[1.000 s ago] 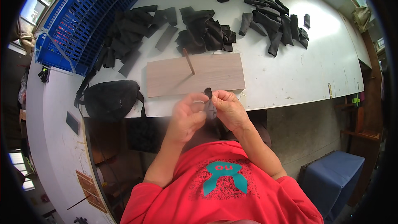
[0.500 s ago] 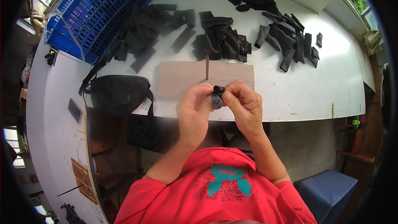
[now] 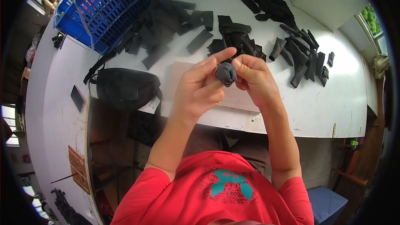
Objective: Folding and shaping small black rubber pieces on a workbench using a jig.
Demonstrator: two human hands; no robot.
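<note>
A small dark grey fabric piece, bunched into a rounded, tube-like shape, is held up between my two hands above the table's near part. My left hand grips it from the left, index finger stretched out past it and the other fingers curled against it. From the right, the thumb and fingers of my right hand pinch its edge. Beneath my hands lies a flat wooden board, partly covered by them; its upright peg is hidden. Just beyond is a pile of black fabric pieces.
More dark fabric piles lie at the far left, the far right and the back. A blue plastic basket stands back left. A black bag and a phone-like dark slab lie left. A blue stool stands lower right.
Both hands have risen away from me with the fabric piece, which now shows a rounded grey end. My left index finger has stretched out. The whole view has shifted and turned slightly.
</note>
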